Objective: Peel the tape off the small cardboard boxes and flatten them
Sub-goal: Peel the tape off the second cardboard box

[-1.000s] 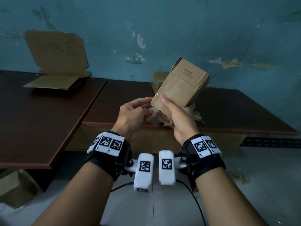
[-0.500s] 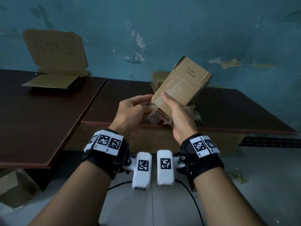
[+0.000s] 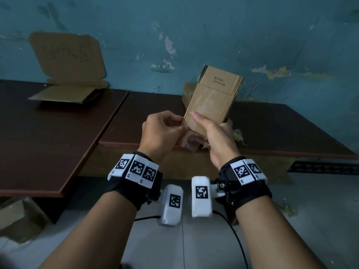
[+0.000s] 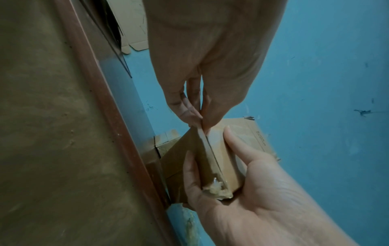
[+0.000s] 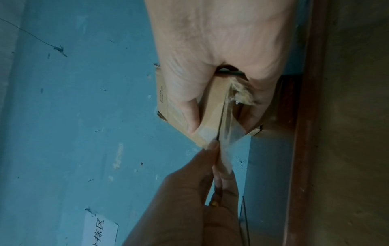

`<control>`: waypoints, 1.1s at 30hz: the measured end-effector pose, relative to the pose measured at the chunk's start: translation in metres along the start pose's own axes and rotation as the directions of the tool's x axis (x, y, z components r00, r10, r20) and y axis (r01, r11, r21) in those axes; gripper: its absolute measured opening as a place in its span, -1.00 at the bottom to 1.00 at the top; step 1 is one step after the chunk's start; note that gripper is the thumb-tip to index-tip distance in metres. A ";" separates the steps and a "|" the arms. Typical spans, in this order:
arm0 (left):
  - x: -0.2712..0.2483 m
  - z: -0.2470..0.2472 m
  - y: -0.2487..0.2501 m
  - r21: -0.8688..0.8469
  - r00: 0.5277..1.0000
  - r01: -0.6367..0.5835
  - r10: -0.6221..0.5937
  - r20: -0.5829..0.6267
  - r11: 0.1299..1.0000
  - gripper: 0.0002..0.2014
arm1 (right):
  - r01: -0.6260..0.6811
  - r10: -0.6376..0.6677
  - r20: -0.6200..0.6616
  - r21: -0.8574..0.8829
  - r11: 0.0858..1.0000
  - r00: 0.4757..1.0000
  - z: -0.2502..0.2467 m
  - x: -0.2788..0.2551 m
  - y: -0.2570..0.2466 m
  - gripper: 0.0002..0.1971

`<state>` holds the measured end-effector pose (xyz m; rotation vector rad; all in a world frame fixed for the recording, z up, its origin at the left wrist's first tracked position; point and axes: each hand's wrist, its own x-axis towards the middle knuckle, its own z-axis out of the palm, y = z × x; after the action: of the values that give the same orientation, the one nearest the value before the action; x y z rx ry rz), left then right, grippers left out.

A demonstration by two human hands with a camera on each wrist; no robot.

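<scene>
A small brown cardboard box (image 3: pixel 212 98) stands tilted in the air above the table edge. My right hand (image 3: pixel 215 133) grips its lower end, thumb (image 3: pixel 198 118) on the near face, fingers behind. My left hand (image 3: pixel 165 131) pinches a strip of clear tape (image 5: pixel 228 138) at the box's lower left corner (image 4: pixel 200 131). The strip is partly lifted off the box in the right wrist view. Crumpled tape (image 4: pixel 216 189) clings to the box's bottom end near my right palm. The box's top flaps are closed.
Two dark brown tables (image 3: pixel 48 133) stand against a blue wall. An open flat mailer box (image 3: pixel 68 74) lies at the back left. Another cardboard box (image 3: pixel 189 90) sits behind the held one. More cardboard (image 3: pixel 17 216) lies on the floor at left.
The box has turned more upright and moved slightly right. My left hand's fingers have closed onto the tape at the box's lower left corner.
</scene>
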<state>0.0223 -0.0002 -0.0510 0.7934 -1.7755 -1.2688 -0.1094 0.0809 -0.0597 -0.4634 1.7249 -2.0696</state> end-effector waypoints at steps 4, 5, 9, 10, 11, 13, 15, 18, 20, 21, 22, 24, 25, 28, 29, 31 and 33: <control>-0.001 0.000 0.002 0.094 0.999 -0.039 0.038 0.010 0.995 -0.87 | 0.012 -0.012 0.001 -0.009 1.000 1.000 0.001 0.001 0.002 0.04; -0.002 0.000 0.002 0.120 0.999 -0.051 0.051 0.001 0.992 -0.89 | 0.013 -0.013 -0.003 -0.019 1.000 1.000 0.002 0.001 0.003 0.08; -0.005 0.003 0.008 0.199 0.995 -0.082 0.092 -0.042 0.977 -0.98 | 0.023 -0.025 -0.031 -0.063 0.998 0.999 0.006 0.001 0.007 0.27; -0.006 0.004 0.008 0.205 0.993 -0.091 0.103 -0.051 0.974 -0.95 | 0.023 -0.026 -0.030 -0.075 0.997 0.999 0.006 0.001 0.007 0.28; -0.006 0.005 0.008 0.210 0.992 -0.097 0.112 -0.060 0.973 -0.92 | 0.023 -0.025 -0.029 -0.087 0.996 0.999 0.006 0.001 0.008 0.29; -0.007 0.006 0.008 0.221 0.991 -0.096 0.114 -0.071 0.970 -0.89 | 0.018 -0.021 -0.029 -0.107 0.994 0.999 0.006 0.002 0.008 0.32; -0.006 0.007 0.008 0.231 0.991 -0.093 0.113 -0.076 0.968 -0.89 | 0.011 -0.014 -0.028 -0.119 0.993 1.000 0.006 0.001 0.009 0.36; -0.006 0.008 0.009 0.233 0.991 -0.091 0.111 -0.075 0.968 -0.88 | 0.014 -0.018 -0.028 -0.123 0.992 0.999 0.006 0.000 0.008 0.24; -0.006 0.007 0.010 0.227 0.993 -0.074 0.094 -0.078 0.971 -0.87 | 0.026 -0.028 -0.019 -0.122 0.992 0.999 0.007 -0.002 0.008 0.14; -0.005 0.006 0.010 0.222 0.993 -0.068 0.086 -0.075 0.973 -0.87 | 0.032 -0.034 -0.017 -0.115 0.993 0.999 0.007 -0.002 0.008 0.12; -0.005 0.005 0.011 0.217 0.995 -0.067 0.083 -0.063 0.974 -0.89 | 0.038 -0.040 -0.018 -0.104 0.994 0.999 0.006 -0.002 0.007 0.10; -0.006 0.003 0.011 0.211 0.997 -0.071 0.077 -0.018 0.975 -0.91 | 0.037 -0.038 -0.018 -0.081 0.996 0.999 0.004 -0.001 0.005 0.04; -0.006 0.002 0.011 0.205 0.998 -0.066 0.066 0.005 0.977 -0.91 | 0.032 -0.033 -0.012 -0.077 0.997 0.999 0.003 0.000 0.005 0.02; -0.005 -0.003 0.010 0.229 0.997 -0.052 0.037 0.068 0.972 -0.86 | 0.031 -0.033 -0.019 -0.101 0.994 0.999 0.003 0.002 0.004 0.05; -0.005 -0.004 0.010 0.244 0.996 -0.056 0.037 0.081 0.968 -0.85 | 0.028 -0.030 -0.024 -0.112 0.993 0.999 0.003 0.001 0.004 0.13; -0.004 -0.003 0.012 0.273 0.996 -0.061 0.041 0.081 0.960 -0.84 | 0.023 -0.025 -0.020 -0.130 0.991 0.999 0.006 -0.002 0.005 0.29; -0.004 -0.001 0.011 0.319 0.998 -0.051 0.039 0.043 0.946 -0.80 | 0.032 -0.034 -0.013 -0.147 0.989 0.999 0.008 -0.006 0.005 0.36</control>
<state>0.0250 0.0062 -0.0409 0.9070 -2.0484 -0.9812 -0.1001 0.0763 -0.0635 -0.5247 1.8997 -1.9812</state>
